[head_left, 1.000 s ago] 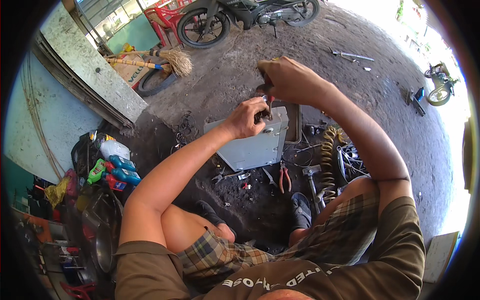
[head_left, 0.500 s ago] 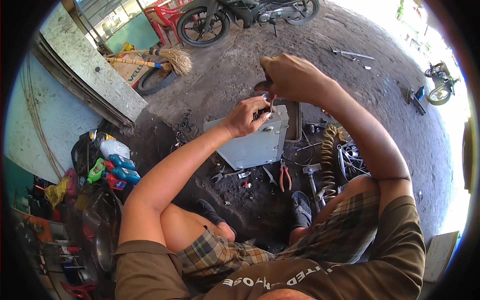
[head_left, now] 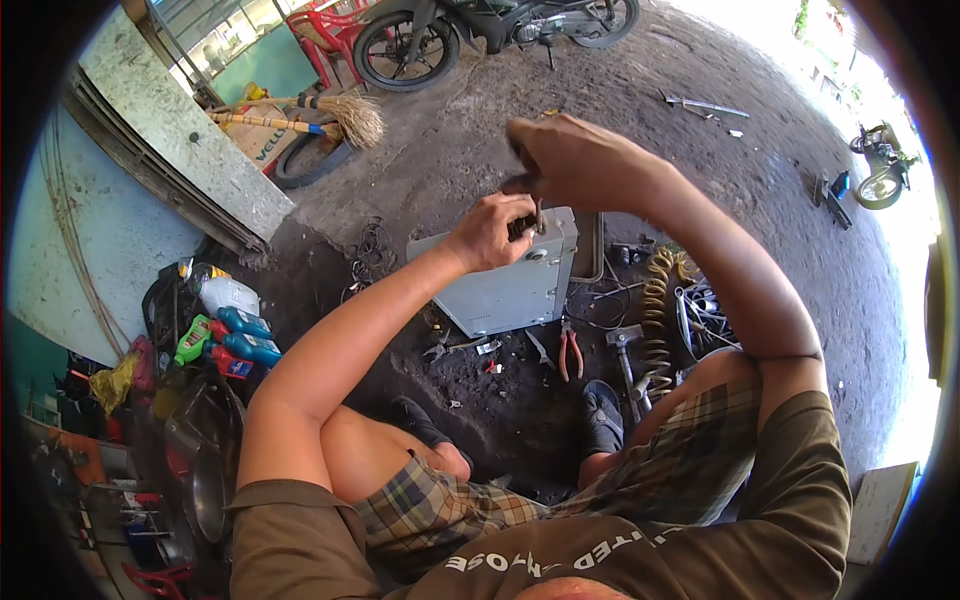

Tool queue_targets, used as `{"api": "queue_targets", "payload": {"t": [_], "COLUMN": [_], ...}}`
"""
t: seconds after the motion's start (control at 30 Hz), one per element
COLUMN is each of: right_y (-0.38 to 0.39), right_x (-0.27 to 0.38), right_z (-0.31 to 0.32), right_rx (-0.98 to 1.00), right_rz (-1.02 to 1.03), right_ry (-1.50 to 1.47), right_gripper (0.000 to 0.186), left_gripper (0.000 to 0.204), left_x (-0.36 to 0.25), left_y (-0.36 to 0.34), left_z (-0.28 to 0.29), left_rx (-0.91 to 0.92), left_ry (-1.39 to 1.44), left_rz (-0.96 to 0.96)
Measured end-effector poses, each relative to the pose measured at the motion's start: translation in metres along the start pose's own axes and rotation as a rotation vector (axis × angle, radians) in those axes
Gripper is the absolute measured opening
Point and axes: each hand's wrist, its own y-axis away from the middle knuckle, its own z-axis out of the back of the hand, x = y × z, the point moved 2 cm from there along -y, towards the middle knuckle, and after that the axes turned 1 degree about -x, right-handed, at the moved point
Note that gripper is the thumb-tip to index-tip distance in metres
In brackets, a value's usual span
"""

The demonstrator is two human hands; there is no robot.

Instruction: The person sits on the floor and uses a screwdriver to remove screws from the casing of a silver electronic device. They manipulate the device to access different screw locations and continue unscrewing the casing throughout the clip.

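A grey metal case [head_left: 495, 300] stands on the dirt floor in front of my feet. At its far top corner my left hand [head_left: 487, 232] is closed, fingers curled around a small dark part [head_left: 520, 226] that I cannot make out. Just above, my right hand [head_left: 590, 165] is closed in a fist, palm down. A thin metal shaft [head_left: 540, 217] points down from beneath it toward the case's top. The tool's grip is hidden in the right fist, so its kind does not show clearly.
Red-handled pliers [head_left: 570, 352], a hammer [head_left: 624, 345] and a coiled yellow hose [head_left: 657, 310] lie right of the case. Bottles [head_left: 245, 335] crowd the left. A motorbike [head_left: 490, 35] stands at the back, a broom [head_left: 350, 120] at the back left.
My right hand has turned and shifted slightly left; the tool's reddish part no longer shows. My left thumb has drawn in, baring the dark part by the fingers. The case has stayed put.
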Motion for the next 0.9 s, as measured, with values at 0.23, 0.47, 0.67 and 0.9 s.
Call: {"api": "queue_targets", "payload": {"t": [0.23,0.47,0.67,0.9], "right_y": [0.008,0.005,0.004,0.001], "right_x": [-0.014,-0.010,-0.002,-0.019], "right_z": [0.002,0.007,0.008,-0.009], "right_rx": [-0.059,0.059,0.076,-0.112], "right_rz": [0.098,0.185,0.010,0.129], "right_ry": [-0.127,-0.141,-0.047,-0.122], "right_gripper": [0.028,0.025,0.024,0.027], "left_gripper": [0.023,0.026,0.028,0.020], "left_x": [-0.006,0.001,0.000,-0.005], "left_y": [-0.003,0.000,0.001,-0.003], "left_z": [0.000,-0.003,-0.001,-0.001], "left_rx": [-0.014,-0.008,0.000,-0.139], "left_ry": [-0.004,-0.027,0.011,0.084], "left_rz": [0.018,0.039,0.035,-0.075]}}
